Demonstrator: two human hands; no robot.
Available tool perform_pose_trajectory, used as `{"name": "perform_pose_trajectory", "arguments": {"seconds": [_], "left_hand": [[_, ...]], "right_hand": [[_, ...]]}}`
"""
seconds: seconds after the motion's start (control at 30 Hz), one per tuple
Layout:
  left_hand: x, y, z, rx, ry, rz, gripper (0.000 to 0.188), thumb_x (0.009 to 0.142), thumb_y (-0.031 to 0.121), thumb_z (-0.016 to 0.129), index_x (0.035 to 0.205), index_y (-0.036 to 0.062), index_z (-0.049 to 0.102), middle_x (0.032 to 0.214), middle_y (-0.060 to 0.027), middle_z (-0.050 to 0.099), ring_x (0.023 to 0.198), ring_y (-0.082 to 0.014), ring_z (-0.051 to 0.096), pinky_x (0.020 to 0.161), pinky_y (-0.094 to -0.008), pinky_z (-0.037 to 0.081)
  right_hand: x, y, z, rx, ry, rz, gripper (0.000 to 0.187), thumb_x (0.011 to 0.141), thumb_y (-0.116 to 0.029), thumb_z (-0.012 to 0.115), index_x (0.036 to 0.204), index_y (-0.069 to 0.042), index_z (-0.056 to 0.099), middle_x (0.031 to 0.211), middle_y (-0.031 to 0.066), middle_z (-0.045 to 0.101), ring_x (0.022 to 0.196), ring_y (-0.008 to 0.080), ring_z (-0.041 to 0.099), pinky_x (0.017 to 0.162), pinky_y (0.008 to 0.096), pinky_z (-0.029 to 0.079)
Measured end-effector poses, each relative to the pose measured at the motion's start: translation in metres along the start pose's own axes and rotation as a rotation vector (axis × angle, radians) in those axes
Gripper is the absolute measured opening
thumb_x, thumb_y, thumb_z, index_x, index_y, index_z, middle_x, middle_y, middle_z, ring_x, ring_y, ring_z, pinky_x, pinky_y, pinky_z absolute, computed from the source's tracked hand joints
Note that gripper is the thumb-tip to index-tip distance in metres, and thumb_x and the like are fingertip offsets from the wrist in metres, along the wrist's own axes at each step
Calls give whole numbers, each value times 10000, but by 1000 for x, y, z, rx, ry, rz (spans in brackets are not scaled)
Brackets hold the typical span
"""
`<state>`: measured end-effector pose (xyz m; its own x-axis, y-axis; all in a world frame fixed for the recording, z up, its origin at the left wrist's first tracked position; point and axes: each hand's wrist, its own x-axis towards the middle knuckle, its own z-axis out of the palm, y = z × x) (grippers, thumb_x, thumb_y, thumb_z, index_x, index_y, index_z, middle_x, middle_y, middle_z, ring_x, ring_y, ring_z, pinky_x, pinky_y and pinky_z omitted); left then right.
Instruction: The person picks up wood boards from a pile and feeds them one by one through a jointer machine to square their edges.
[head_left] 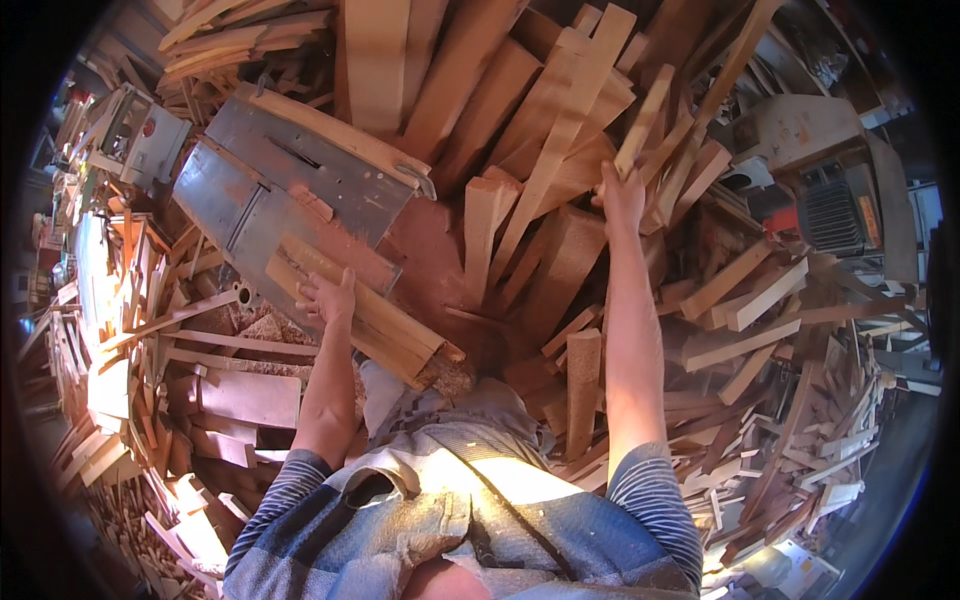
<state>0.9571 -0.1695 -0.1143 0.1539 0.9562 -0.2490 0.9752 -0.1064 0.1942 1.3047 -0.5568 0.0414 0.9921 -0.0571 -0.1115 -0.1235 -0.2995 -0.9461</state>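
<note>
Stock-handling step, apparently: left hand (328, 300), fingers spread, rests on board (395, 332) at metal table's (350, 180) near edge; right hand (624, 205) grips narrow stick (645, 120) by far-right woodpile (565, 125), next move likely needing clear lift.

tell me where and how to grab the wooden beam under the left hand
Probably by the near end of the wooden beam, coming from the right, with the hand wrapped around its long edges. That end appears to stick out past the corner of the metal table, which should leave room underneath, while the left hand lies across the beam farther along.
</note>
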Motion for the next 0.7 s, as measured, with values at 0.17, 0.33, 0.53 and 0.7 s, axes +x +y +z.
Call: {"name": "perform_pose_trajectory", "arguments": {"seconds": [0.17,0.33,0.53,0.7], "left_hand": [[7,-14,4,7,17,-34,1059,856,692,673,1642,143,222,1710,-236,71,1484,-658,54,1155,-723,219],[10,-10,7,6,-39,-30,1070,858,668,679,1645,120,204,1707,-254,37,1472,-680,43,1152,-730,222],[5,-7,3,-23,-34,-20,1055,852,646,684,1642,120,223,1711,-240,35,1496,-648,7,1176,-720,173],[-3,10,-3,-15,-92,-64,1025,860,611,681,1644,131,229,1721,-213,31,1513,-620,-11,1192,-711,137]], "right_hand": [[18,21,-48,-756,529,-412,537,888,-384,717,1309,-63,630,1182,273,655,1144,437,611,940,532,522],[38,72,-92,614,155,613,479,978,-378,656,1363,-102,580,1206,173,645,1032,385,626,859,535,541],[50,112,-104,1006,-28,569,352,1017,-211,605,1335,-68,559,1156,167,634,909,326,628,752,441,526],[59,133,-121,510,13,313,368,965,-142,665,1313,-39,604,1144,164,674,952,344,654,816,464,544]]}}
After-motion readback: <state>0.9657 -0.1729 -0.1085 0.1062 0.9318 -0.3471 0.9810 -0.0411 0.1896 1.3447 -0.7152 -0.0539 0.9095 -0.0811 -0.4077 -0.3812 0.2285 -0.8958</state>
